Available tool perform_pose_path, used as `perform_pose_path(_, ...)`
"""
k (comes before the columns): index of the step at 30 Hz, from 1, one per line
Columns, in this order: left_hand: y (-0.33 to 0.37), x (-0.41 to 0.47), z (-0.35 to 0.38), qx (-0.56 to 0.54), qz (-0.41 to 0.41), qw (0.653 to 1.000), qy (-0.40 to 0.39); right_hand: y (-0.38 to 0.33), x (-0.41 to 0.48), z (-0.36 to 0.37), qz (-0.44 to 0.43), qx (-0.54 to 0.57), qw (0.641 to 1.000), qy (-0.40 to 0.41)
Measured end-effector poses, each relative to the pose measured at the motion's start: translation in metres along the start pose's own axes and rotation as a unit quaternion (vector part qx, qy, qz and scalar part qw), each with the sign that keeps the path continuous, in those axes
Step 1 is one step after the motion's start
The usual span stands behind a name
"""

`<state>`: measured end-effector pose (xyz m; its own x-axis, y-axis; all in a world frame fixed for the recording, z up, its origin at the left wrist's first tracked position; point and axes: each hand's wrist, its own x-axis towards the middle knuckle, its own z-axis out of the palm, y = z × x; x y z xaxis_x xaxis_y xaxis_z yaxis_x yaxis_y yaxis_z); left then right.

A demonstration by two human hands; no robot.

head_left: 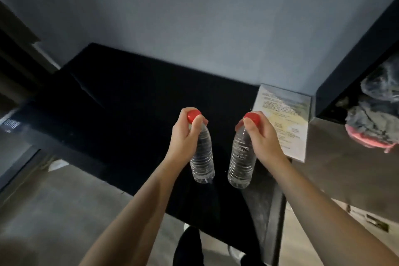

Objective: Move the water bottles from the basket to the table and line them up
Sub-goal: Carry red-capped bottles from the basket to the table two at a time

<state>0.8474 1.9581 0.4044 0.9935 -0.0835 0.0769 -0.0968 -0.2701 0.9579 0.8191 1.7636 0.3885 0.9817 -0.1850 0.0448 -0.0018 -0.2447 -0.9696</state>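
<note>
Two clear water bottles with red caps hang over the black table (121, 101). My left hand (183, 136) grips the left bottle (203, 157) round its neck, just under the cap. My right hand (259, 136) grips the right bottle (241, 162) the same way. Both bottles are roughly upright, their bases side by side and apart, near the table's front right part. Whether the bases touch the tabletop I cannot tell. No basket is in view.
A printed sheet of paper (285, 123) lies on the table's right end by the wall. To the right stands a dark shelf (354, 67) with bundled cloth and a plastic bag (375, 119). Grey floor (54, 211) lies in front and to the left.
</note>
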Motion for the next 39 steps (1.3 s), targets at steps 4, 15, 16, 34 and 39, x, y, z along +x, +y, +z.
perform_pose_path(4,-0.014,0.036,-0.023,0.006,0.019,0.996,-0.081,-0.003,0.011,0.035,0.025,-0.006,0.997,0.075)
perform_pose_path(15,-0.049,0.091,-0.035,0.002,0.04,0.99,-0.135,-0.004,0.056,0.082,0.046,-0.08,0.988,0.123)
perform_pose_path(16,-0.051,0.095,-0.034,0.005,0.032,0.991,-0.131,-0.002,0.059,0.085,0.05,-0.082,0.988,0.124)
perform_pose_path(34,-0.075,0.127,-0.017,0.04,0.04,0.985,-0.16,0.012,0.076,0.088,0.094,-0.084,0.989,0.082)
perform_pose_path(39,-0.081,0.128,-0.019,0.068,0.015,0.984,-0.162,0.014,0.073,0.091,0.106,-0.083,0.988,0.082)
